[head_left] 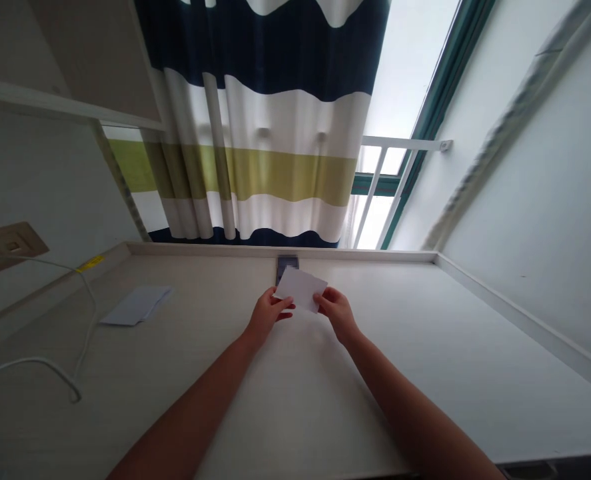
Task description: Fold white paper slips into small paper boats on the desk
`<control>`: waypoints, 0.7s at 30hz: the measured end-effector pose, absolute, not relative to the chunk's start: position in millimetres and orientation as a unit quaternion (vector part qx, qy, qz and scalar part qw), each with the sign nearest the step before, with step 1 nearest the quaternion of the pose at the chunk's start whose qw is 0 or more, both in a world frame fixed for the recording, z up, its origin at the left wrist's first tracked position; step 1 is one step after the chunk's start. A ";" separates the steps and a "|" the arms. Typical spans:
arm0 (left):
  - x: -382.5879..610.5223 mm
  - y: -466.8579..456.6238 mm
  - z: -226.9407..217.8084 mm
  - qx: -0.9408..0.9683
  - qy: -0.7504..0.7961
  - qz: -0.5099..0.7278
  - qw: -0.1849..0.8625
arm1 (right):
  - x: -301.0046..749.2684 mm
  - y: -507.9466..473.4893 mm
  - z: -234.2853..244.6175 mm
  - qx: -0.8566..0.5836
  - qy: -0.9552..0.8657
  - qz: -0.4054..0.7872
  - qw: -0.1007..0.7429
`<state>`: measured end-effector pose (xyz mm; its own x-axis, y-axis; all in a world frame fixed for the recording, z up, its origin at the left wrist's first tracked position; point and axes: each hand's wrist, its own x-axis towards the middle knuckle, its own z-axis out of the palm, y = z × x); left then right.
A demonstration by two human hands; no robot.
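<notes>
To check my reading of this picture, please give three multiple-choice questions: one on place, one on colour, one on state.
1. Where are the white papers? A) On the desk B) On the floor C) On the sill
2. Curtain colours? A) Red, black B) Navy, white, yellow-green C) Orange, grey
3. The white card is: A) on the desk B) between both hands C) taped to the wall

1 A: they lie left of the left hand.
2 B: its bands show them.
3 B: that hand and the right hand grip its edges.
</notes>
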<state>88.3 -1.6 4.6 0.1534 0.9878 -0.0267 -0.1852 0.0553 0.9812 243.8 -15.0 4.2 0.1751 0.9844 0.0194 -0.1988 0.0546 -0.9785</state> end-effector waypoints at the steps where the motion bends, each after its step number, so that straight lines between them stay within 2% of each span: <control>1: 88.1 -3.7 3.0 0.464 0.418 0.496 0.603 | 242.8 -15.6 1.0 -0.466 -0.403 0.511 0.600; 11: 81.8 -3.8 -2.8 0.458 0.417 0.515 0.592 | 225.6 -29.1 0.6 -0.430 -0.380 0.594 0.564; 15: 77.4 -0.2 -4.3 0.515 0.445 0.503 0.533 | 226.3 -31.6 3.5 -0.457 -0.427 0.580 0.522; 21: 71.3 2.9 -8.2 0.609 0.447 0.489 0.436 | 235.6 -25.2 0.1 -0.470 -0.434 0.551 0.535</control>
